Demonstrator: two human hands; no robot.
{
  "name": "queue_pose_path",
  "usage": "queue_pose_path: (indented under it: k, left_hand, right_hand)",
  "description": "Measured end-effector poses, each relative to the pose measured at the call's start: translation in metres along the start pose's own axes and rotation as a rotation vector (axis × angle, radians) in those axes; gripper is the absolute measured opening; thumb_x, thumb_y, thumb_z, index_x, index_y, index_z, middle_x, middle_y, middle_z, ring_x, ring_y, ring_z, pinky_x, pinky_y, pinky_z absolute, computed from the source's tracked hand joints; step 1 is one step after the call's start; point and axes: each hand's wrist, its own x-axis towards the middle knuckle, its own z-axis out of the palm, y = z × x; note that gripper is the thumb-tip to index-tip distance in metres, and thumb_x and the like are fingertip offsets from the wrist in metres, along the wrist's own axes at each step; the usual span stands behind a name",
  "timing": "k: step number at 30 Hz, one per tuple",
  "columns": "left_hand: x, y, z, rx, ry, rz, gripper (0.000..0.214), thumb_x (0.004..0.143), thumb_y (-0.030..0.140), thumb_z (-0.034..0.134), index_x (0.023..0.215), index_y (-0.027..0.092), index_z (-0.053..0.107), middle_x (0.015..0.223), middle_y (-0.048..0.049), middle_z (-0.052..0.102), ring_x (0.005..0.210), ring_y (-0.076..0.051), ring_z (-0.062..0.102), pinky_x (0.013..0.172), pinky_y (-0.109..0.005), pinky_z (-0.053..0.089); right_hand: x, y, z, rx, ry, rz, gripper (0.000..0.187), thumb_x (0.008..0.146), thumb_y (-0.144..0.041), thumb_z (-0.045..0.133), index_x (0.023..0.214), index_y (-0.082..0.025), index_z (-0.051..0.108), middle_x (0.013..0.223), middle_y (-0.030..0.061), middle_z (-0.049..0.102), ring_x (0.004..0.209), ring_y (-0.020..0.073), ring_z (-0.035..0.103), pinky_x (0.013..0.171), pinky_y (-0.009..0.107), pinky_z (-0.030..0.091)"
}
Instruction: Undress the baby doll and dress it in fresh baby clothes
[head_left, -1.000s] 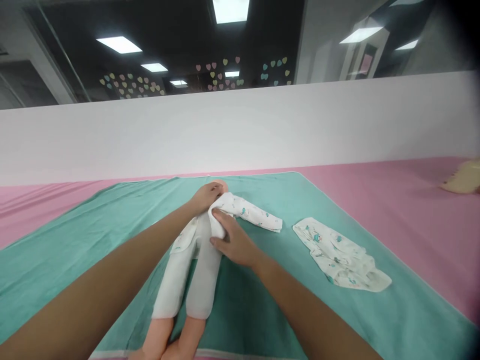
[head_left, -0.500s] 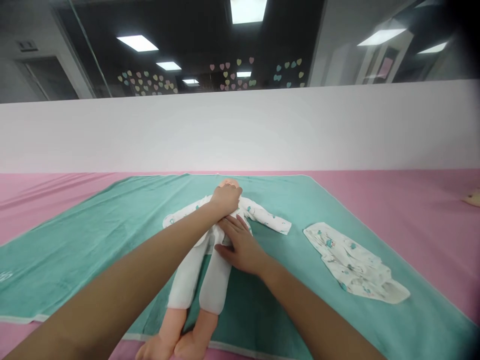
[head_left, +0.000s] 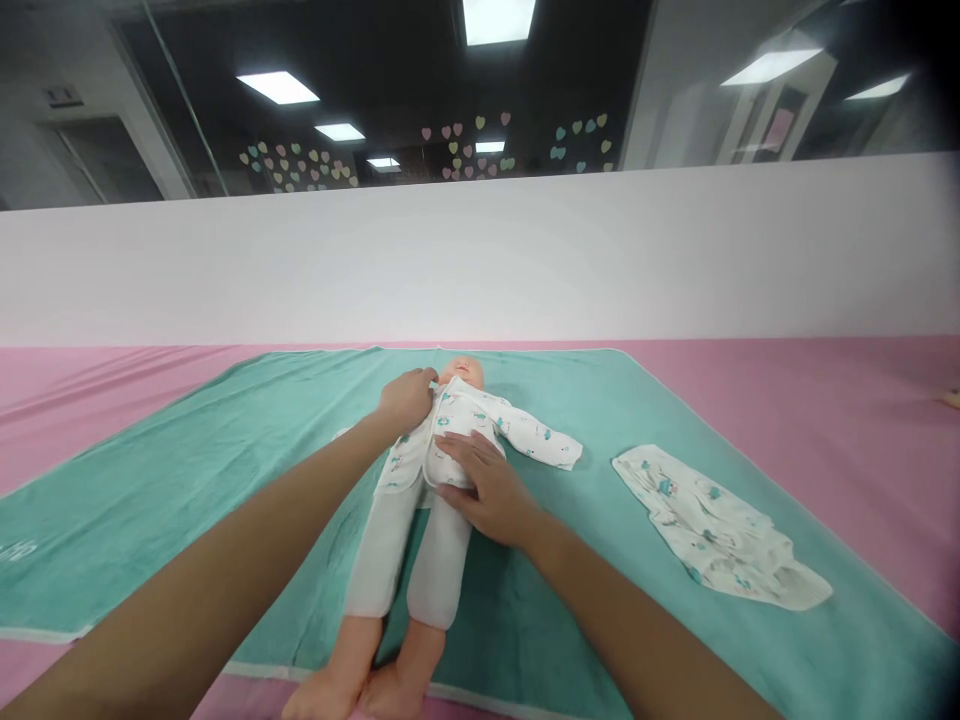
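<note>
A baby doll (head_left: pixel 459 369) lies on its back on a teal towel (head_left: pixel 187 460), feet toward me. It wears a white printed top (head_left: pixel 517 428) and plain white leggings (head_left: pixel 412 560). My left hand (head_left: pixel 406 397) pinches the top's edge at the doll's shoulder, beside the neck. Flat on the doll's belly lies my right hand (head_left: pixel 484 485), fingers stretched out and pressing the top's front flap down. One printed sleeve lies out to the right on the towel.
A second printed white garment (head_left: pixel 712 530) lies crumpled on the towel to the right. The towel covers a pink surface (head_left: pixel 825 420) that ends at a white partition (head_left: pixel 480 260). A pale object (head_left: pixel 951 397) shows at the far right edge.
The top's front flap has been drawn across the doll's chest. My left hand moved from the chest to the shoulder, uncovering the face. My right hand now lies flat on the belly.
</note>
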Motion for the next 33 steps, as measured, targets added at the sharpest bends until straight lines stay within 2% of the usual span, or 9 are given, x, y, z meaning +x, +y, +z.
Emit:
queue_pose_path:
  k: [5, 8, 10, 12, 15, 18, 21, 25, 33]
  left_hand:
    - [-0.045, -0.029, 0.003, -0.091, 0.012, -0.051, 0.029, 0.087, 0.035, 0.031, 0.097, 0.022, 0.055, 0.097, -0.0042, 0.063, 0.085, -0.02, 0.056, 0.068, -0.029, 0.04]
    - [-0.068, -0.045, 0.008, -0.224, -0.066, -0.143, 0.041, 0.087, 0.047, 0.028, 0.082, 0.019, 0.057, 0.077, -0.0026, 0.064, 0.072, -0.018, 0.057, 0.061, -0.027, 0.04]
    - [-0.079, -0.05, 0.01, -0.333, -0.132, -0.167, 0.046, 0.087, 0.05, 0.024, 0.082, 0.019, 0.058, 0.077, -0.0014, 0.065, 0.07, -0.016, 0.058, 0.06, -0.024, 0.042]
    - [-0.089, -0.052, 0.01, -0.483, -0.208, -0.141, 0.043, 0.086, 0.047, 0.028, 0.092, 0.02, 0.059, 0.084, -0.0013, 0.066, 0.074, -0.015, 0.06, 0.061, -0.023, 0.045]
    - [-0.1, -0.056, 0.001, -0.679, -0.347, -0.059, 0.038, 0.074, 0.041, 0.05, 0.106, 0.02, 0.058, 0.09, -0.0028, 0.067, 0.082, -0.018, 0.06, 0.066, -0.025, 0.048]
    - [-0.108, -0.067, -0.012, -0.695, -0.534, 0.032, 0.04, 0.061, 0.034, 0.063, 0.099, 0.023, 0.062, 0.085, -0.001, 0.067, 0.081, -0.02, 0.06, 0.065, -0.026, 0.047]
    - [-0.112, -0.076, -0.018, -0.668, -0.663, 0.095, 0.029, 0.059, 0.032, 0.063, 0.086, 0.024, 0.065, 0.079, 0.0012, 0.067, 0.077, -0.02, 0.06, 0.061, -0.025, 0.045]
    - [-0.115, -0.073, -0.007, -0.624, -0.546, 0.126, 0.018, 0.068, 0.034, 0.056, 0.08, 0.023, 0.065, 0.079, 0.0022, 0.067, 0.075, -0.02, 0.06, 0.06, -0.024, 0.042]
    - [-0.105, -0.051, 0.026, -0.608, -0.172, 0.079, 0.018, 0.072, 0.029, 0.049, 0.063, 0.014, 0.055, 0.071, -0.0026, 0.064, 0.07, -0.019, 0.054, 0.056, -0.025, 0.037]
  right_hand:
    - [0.003, 0.007, 0.0, 0.106, 0.091, 0.052, 0.04, 0.088, -0.04, 0.044, 0.126, -0.026, 0.046, 0.132, 0.0006, 0.046, 0.129, 0.0161, 0.032, 0.112, 0.038, 0.018]
    - [0.005, 0.024, 0.003, 0.191, 0.366, 0.265, 0.035, 0.086, -0.043, 0.045, 0.115, -0.023, 0.052, 0.12, 0.0049, 0.053, 0.115, 0.0177, 0.044, 0.1, 0.036, 0.034]
    - [0.004, 0.04, 0.002, 0.207, 0.435, 0.474, 0.033, 0.085, -0.048, 0.044, 0.1, -0.022, 0.056, 0.1, 0.0044, 0.06, 0.094, 0.0174, 0.053, 0.083, 0.032, 0.041]
    - [0.001, 0.055, -0.002, 0.156, 0.309, 0.618, 0.037, 0.084, -0.053, 0.041, 0.084, -0.02, 0.057, 0.079, 0.0022, 0.061, 0.074, 0.0159, 0.053, 0.068, 0.029, 0.039]
    - [-0.004, 0.067, -0.016, 0.063, 0.086, 0.658, 0.045, 0.084, -0.057, 0.037, 0.066, -0.018, 0.053, 0.065, 0.001, 0.057, 0.062, 0.0139, 0.048, 0.058, 0.025, 0.033]
    - [-0.008, 0.061, -0.031, 0.135, -0.182, 0.609, 0.047, 0.083, -0.058, 0.039, 0.064, -0.017, 0.054, 0.066, 0.0011, 0.058, 0.06, 0.0124, 0.048, 0.056, 0.024, 0.032]
    - [-0.008, 0.047, -0.036, 0.141, -0.409, 0.578, 0.038, 0.072, -0.056, 0.057, 0.07, -0.018, 0.057, 0.07, 0.0004, 0.06, 0.06, 0.0121, 0.048, 0.054, 0.023, 0.032]
    - [-0.005, 0.034, -0.025, 0.074, -0.364, 0.545, 0.028, 0.063, -0.044, 0.068, 0.077, -0.021, 0.06, 0.073, 0.0004, 0.061, 0.062, 0.0141, 0.05, 0.051, 0.022, 0.032]
    - [0.003, 0.036, -0.006, 0.255, -0.038, 0.607, 0.017, 0.076, -0.025, 0.047, 0.086, -0.02, 0.06, 0.079, 0.0009, 0.063, 0.078, 0.0172, 0.057, 0.07, 0.029, 0.045]
